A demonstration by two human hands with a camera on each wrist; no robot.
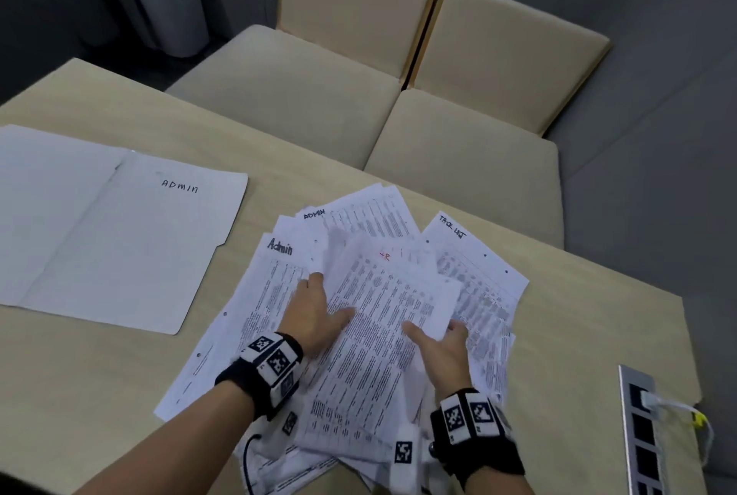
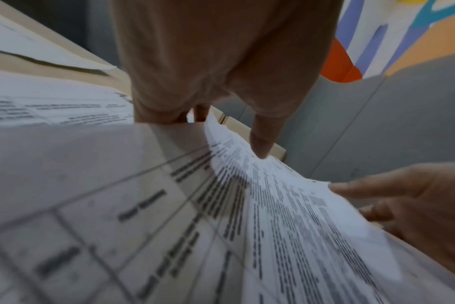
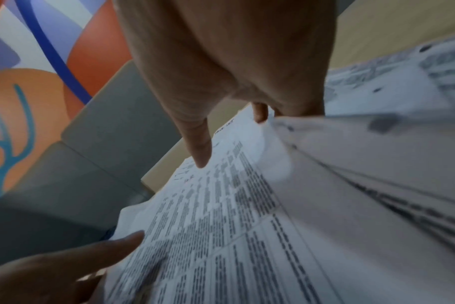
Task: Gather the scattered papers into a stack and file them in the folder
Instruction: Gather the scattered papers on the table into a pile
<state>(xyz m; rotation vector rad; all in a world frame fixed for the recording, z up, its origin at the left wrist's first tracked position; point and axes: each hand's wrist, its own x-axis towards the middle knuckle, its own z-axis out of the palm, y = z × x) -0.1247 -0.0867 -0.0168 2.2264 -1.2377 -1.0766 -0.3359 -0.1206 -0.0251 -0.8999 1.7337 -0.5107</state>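
- On the near middle of the beige table (image 1: 578,335), printed papers (image 1: 375,339) lie in a loose, fanned heap, sheets overlapping at different angles.
- Two of the far sheets are hand-lettered "Admin" at their top edges; a sheet at the right of the heap carries other handwriting too blurred to read surely.
- Left hand (image 1: 315,311) grasps the left edge of the top sheets, thumb on the printed face and fingers tucked beneath.
- Right hand (image 1: 442,351) grasps the right edge of the same sheets the same way, thumb on top.
- Both wrist views show the held sheets raised a little off the ones under them.
- Far left of the heap and apart from it, the white folder (image 1: 119,239) lies opened flat, "ADMIN" written near its tab.
- At the near right table edge sits a metal socket strip (image 1: 638,434) with a white cable (image 1: 674,405) plugged in.
- Beyond the table stand two beige cushioned chairs (image 1: 478,103), side by side.
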